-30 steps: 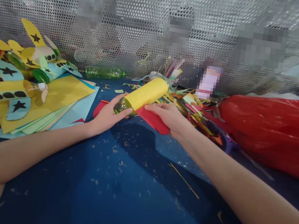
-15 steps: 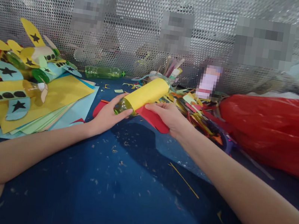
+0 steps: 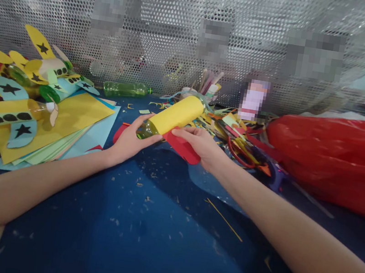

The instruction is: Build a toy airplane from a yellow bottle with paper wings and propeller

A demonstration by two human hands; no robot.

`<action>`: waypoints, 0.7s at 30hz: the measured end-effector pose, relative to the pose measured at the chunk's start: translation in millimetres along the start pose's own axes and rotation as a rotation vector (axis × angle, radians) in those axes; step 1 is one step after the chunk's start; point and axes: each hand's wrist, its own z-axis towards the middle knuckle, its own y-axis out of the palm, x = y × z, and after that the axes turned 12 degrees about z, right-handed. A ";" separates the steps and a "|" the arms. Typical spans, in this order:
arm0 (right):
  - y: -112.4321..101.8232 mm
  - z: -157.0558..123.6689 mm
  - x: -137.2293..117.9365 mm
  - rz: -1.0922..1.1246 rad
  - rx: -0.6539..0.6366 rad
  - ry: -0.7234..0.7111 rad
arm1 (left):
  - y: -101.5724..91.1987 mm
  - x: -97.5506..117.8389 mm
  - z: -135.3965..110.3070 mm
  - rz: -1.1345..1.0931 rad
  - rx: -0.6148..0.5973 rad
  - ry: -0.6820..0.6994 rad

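on the blue bench (image 3: 121, 219), ahead, a tilted bottle (image 3: 149, 128) wears yellow paper (image 3: 181, 113). left hand (image 3: 129, 141) clasps its near end; right hand (image 3: 198, 144) pinches a red card (image 3: 182, 148) beside it. behind, a green bottle (image 3: 125, 89) lies sideways. at right, a red bag (image 3: 334, 160), contents hidden.

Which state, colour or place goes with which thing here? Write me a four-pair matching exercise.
1. Yellow-wrapped bottle
2. Red piece
3. Bottle lying at the back
4. Red plastic bag

A. See-through green, no paper around it
B. Held by the right hand
C. At the far right of the view
D. Gripped by the left hand

Pairs: 1-D, 2-B, 3-A, 4-C
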 end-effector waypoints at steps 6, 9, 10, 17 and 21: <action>1.1 -0.4 0.9 -0.033 -0.001 -0.030 | -0.1 -0.4 0.4 -0.022 -0.015 0.003; 2.0 -1.5 2.3 -0.085 -0.014 -0.057 | -0.1 -0.3 0.8 -0.052 -0.006 0.014; 2.4 -1.9 3.0 -0.097 -0.018 -0.063 | 0.0 -0.5 0.9 -0.065 -0.005 0.013; 3.4 -2.4 5.4 -0.080 -0.019 -0.109 | 2.4 -0.6 0.7 -0.146 -0.004 -0.031; 3.3 -2.6 5.9 -0.065 -0.044 -0.123 | 3.2 4.5 -0.5 -0.275 -0.031 -0.084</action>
